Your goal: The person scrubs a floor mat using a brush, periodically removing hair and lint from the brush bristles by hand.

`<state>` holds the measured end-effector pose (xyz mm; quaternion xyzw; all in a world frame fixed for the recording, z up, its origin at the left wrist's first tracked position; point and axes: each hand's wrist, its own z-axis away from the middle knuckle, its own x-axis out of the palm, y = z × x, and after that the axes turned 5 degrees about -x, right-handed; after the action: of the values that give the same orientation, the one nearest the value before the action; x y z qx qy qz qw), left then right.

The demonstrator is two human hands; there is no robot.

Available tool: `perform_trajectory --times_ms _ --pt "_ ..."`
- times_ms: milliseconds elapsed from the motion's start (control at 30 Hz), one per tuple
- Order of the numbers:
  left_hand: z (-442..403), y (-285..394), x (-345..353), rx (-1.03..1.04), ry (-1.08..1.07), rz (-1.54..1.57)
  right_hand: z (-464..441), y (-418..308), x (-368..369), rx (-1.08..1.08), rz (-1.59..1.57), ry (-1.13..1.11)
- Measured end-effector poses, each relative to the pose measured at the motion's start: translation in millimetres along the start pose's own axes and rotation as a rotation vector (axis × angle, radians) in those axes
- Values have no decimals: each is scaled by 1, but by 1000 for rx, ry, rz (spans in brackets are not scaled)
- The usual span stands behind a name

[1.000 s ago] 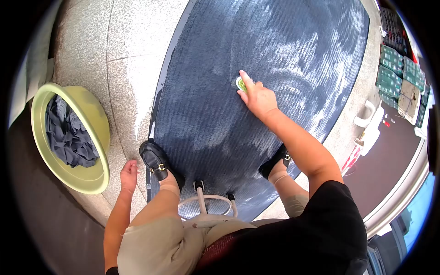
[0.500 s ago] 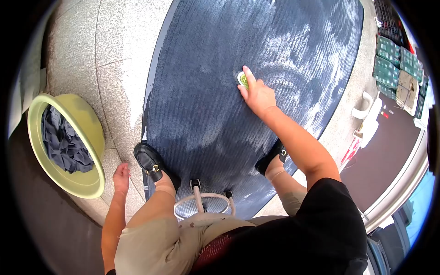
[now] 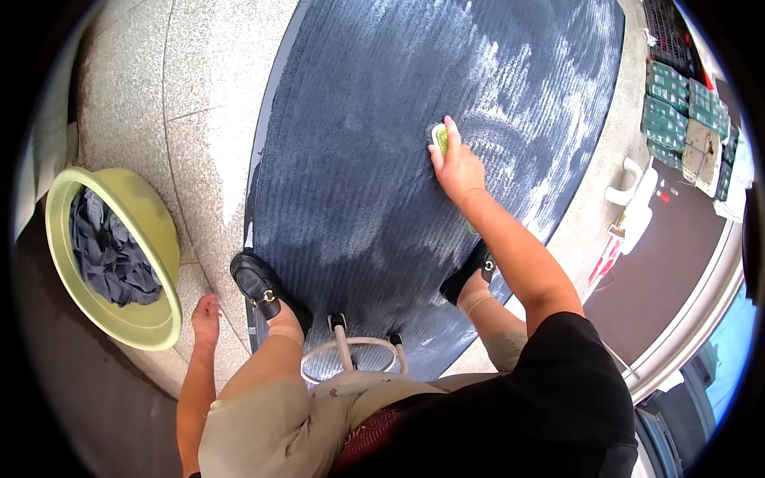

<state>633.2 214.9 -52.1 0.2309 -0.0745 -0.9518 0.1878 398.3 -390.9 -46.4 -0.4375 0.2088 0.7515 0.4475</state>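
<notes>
My right hand point(image 3: 460, 169) is closed around a green and white scrubbing brush point(image 3: 439, 137), pressed to a dark ribbed mat point(image 3: 358, 159). Whitish, foamy-looking streaks mark the mat, mostly on its right side and around the brush. At the lower left, my left hand point(image 3: 205, 321) hangs with loosely bent fingers and nothing visible in it. Close by it is a yellow-green basin point(image 3: 163, 231) holding crumpled dark grey cloth point(image 3: 111, 247).
My feet, in black loafers point(image 3: 263, 287), are on or beside the mat. Behind them stands a stool with pale legs point(image 3: 343, 350). Green-wrapped packs point(image 3: 665, 119) and a white appliance-like object point(image 3: 633, 211) are at the right. Pale stone paving point(image 3: 211, 143) lies left.
My right hand has slid the brush a little to the right across the mat. My left hand has dropped slightly toward me, still beside the basin.
</notes>
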Motion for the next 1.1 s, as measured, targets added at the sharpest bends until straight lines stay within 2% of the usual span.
perform_trajectory --times_ms 67,100,167,233,300,367,500,567,633,700,767,800,833,867,1000,1100 --pt "6 -14 0 -35 -11 50 -20 9 -15 -128 108 -13" --pt "10 -22 -1 -38 -20 48 -42 9 -25 -121 107 51" --pt "11 -32 -3 17 21 -10 -102 1 -56 16 40 158" --pt "10 -27 -3 -26 21 8 -151 -9 -80 112 9 250" --pt "11 -15 -7 -68 12 18 -156 -17 -78 176 -64 298" --pt "10 -3 0 -86 17 -13 -126 -20 -60 139 -85 263" --pt "12 -12 -5 -84 -11 13 -37 -39 -28 -121 2 -38" --pt "12 -22 -6 -46 -12 18 -55 -35 -38 -170 74 -14" --pt "18 -22 -12 -49 -23 -18 -108 -31 -52 -172 84 141" --pt "20 -28 -19 -52 -21 -61 -165 -38 -79 -9 -14 261" --pt "15 -31 -21 -96 -5 32 -178 -54 -96 43 -35 413" --pt "16 -27 -23 -96 -8 30 -172 -62 -97 69 14 428" --pt "17 -22 -21 -130 -11 -13 -182 -63 -87 166 -70 320" --pt "16 -16 -14 -160 -12 -50 -166 -59 -72 56 -95 301" --pt "13 -43 -14 -143 -43 26 -55 -73 -33 -287 75 -73" --pt "11 -56 -16 -122 -77 18 -80 -64 -45 -368 225 -36"
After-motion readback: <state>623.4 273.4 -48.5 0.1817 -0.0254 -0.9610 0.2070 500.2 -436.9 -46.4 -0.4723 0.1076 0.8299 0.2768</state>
